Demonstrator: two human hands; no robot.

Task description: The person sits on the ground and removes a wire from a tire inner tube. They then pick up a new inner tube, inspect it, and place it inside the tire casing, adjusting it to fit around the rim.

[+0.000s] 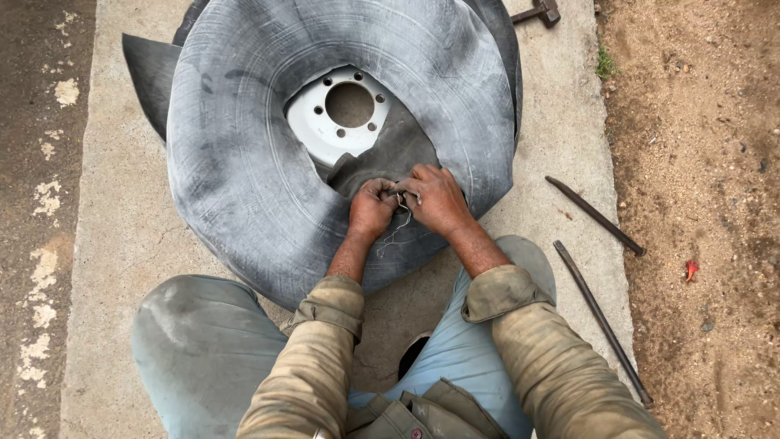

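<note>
Wire strands [396, 230] (thin, tangled) sit pinched between left hand [371, 208] and right hand [437, 197], braced on the tyre [244, 162] at frame centre for steadiness.

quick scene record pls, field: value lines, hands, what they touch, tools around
left hand: closed on the inner edge of the tyre, at thin wires
right hand: closed on the same edge, touching the left hand
tyre: lies flat on concrete slab
wheel rim: white, inside the tyre, bolt holes visible
tyre irons: two long bars on the slab, right of the hands, untouched
hammer: top edge, beyond the tyre
</note>
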